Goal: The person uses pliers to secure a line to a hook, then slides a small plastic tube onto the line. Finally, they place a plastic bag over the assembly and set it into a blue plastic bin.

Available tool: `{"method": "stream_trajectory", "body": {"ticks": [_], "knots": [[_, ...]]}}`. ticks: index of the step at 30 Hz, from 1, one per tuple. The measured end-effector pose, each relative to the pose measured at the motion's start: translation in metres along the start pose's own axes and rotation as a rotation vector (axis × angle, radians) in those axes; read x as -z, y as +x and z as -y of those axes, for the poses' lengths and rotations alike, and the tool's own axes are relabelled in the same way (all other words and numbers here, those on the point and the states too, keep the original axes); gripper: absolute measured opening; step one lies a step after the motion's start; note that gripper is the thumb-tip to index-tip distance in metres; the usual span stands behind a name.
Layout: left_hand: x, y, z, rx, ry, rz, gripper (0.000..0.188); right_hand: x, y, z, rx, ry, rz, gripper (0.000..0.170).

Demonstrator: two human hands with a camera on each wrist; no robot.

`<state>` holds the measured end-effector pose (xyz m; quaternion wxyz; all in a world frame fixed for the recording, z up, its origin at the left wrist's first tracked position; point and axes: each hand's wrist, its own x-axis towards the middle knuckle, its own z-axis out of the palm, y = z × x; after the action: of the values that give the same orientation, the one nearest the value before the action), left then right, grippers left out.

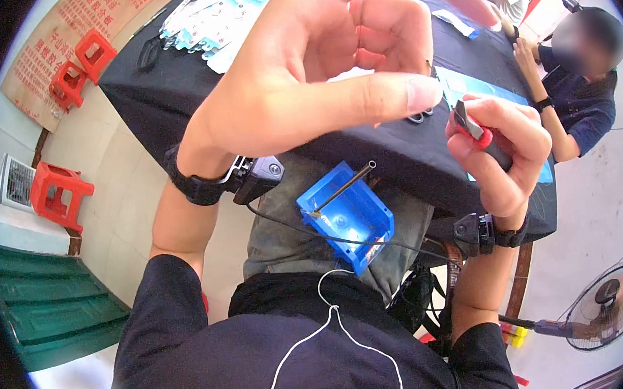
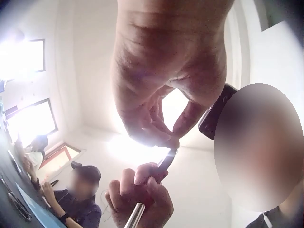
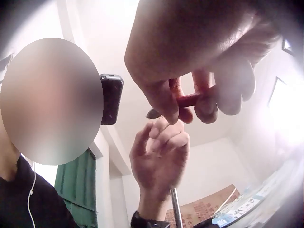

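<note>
In the head view my right hand (image 1: 507,148) grips a red-handled tool (image 1: 481,137) with a dark, pointed metal tip. Seen from the right wrist, its red handle (image 3: 189,100) lies between thumb and fingers. My left hand (image 1: 315,68) is raised beside it, index finger arched over the others. Thumb and fingertips of the left hand (image 2: 171,90) come together in the left wrist view, with the tool's grey tip (image 2: 167,160) right at them. A small thin dark piece (image 1: 430,68) shows at those fingertips; I cannot tell what it is.
A blue plastic bin (image 1: 340,225) sits on my lap, a metal rod (image 1: 348,187) slanting across it. Black cloth covers the table (image 1: 367,152), with white-and-blue packets (image 1: 218,17) piled at its far left. Another person (image 1: 582,74) sits at right; a fan (image 1: 606,306) stands lower right.
</note>
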<state>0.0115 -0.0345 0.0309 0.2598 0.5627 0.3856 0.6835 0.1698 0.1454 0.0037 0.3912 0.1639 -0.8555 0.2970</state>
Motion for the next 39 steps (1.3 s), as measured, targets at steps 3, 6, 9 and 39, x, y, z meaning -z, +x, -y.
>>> {"method": "stream_trajectory", "body": {"ticks": [3,6,9,39], "knots": [[0.008,0.003,0.012,-0.17,0.237,0.063,0.041,0.0,-0.002,0.011,-0.261,0.074,-0.002,0.026],[0.012,0.004,0.017,-0.336,0.475,0.12,0.046,-0.003,-0.002,0.008,-0.157,0.113,-0.038,0.024],[0.012,0.002,0.014,-0.446,0.635,0.154,0.051,0.005,-0.005,0.009,-0.412,0.414,0.119,0.024],[0.019,-0.002,0.031,-0.938,1.008,-0.062,0.028,-0.04,-0.01,0.023,-0.617,1.608,0.205,0.041]]}}
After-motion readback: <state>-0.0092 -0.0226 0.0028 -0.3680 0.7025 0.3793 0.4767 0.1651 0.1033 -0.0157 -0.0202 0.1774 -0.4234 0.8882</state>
